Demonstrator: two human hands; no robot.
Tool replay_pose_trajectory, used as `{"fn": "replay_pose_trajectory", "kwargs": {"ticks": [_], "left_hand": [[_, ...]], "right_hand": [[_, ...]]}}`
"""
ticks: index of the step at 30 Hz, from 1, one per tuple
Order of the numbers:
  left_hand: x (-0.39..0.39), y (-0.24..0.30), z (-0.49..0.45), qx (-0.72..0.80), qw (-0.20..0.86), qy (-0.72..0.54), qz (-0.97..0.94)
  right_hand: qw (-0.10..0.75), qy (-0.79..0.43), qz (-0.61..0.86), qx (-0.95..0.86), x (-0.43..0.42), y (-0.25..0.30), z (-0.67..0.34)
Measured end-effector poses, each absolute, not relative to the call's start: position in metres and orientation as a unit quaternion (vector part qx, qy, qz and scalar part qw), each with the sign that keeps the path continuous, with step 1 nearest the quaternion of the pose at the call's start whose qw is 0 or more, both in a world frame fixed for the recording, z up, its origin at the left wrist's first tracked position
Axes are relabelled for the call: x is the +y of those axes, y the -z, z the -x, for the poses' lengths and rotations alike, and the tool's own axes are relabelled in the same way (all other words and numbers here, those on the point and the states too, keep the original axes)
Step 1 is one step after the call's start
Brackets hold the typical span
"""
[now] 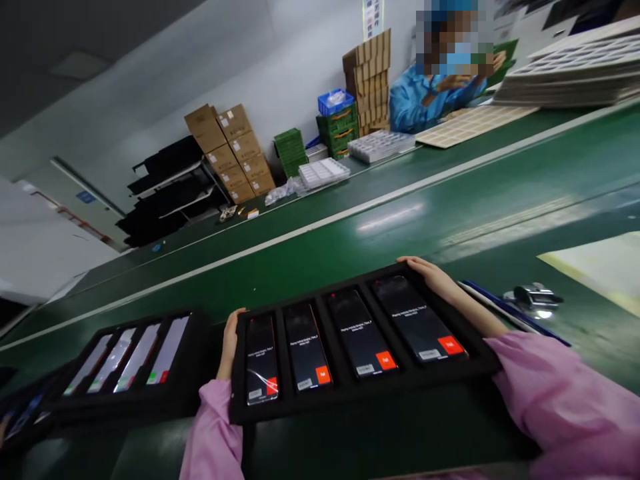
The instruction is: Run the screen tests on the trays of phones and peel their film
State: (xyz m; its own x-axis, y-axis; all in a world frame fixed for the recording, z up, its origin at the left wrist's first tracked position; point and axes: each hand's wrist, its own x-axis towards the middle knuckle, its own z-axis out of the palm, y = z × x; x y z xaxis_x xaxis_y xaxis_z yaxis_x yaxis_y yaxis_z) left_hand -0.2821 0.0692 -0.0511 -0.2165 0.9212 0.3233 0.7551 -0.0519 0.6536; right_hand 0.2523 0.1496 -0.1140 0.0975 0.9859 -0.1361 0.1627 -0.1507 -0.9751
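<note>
A black foam tray (360,392) sits in front of me, tilted in view, with several smartphones in separate slots. Each dark screen, like that of the rightmost phone (407,320), shows white text, a grey button and a red "Fail" button. My left hand (230,341) is closed on the tray's left end, fingers over the far corner. At the far right corner, my right hand (424,268) grips the same tray, its forearm lying along the right end. The undersides of both hands are hidden.
Left of me, another black tray (193,373) holds several phones with white screens. A metal object (537,298) and a blue strip (515,313) lie at right. Across the green bench, a person in blue (415,100) works near stacked trays (570,83) and cartons (245,147).
</note>
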Motion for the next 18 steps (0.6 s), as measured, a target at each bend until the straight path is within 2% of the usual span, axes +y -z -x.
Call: {"fn": "replay_pose_trajectory", "kwargs": {"ticks": [8, 12, 18], "left_hand": [[0.060, 0.084, 0.291, 0.688, 0.241, -0.474, -0.493], [0.048, 0.084, 0.307, 0.686, 0.237, -0.488, -0.485], [0.037, 0.075, 0.320, 0.659, 0.190, -0.417, -0.597]], "right_hand": [[0.379, -0.336, 0.630, -0.588, 0.141, 0.103, -0.246], [0.369, -0.214, 0.625, -0.653, 0.121, 0.084, -0.248], [0.287, -0.106, 0.621, -0.722, 0.101, 0.068, -0.243]]}}
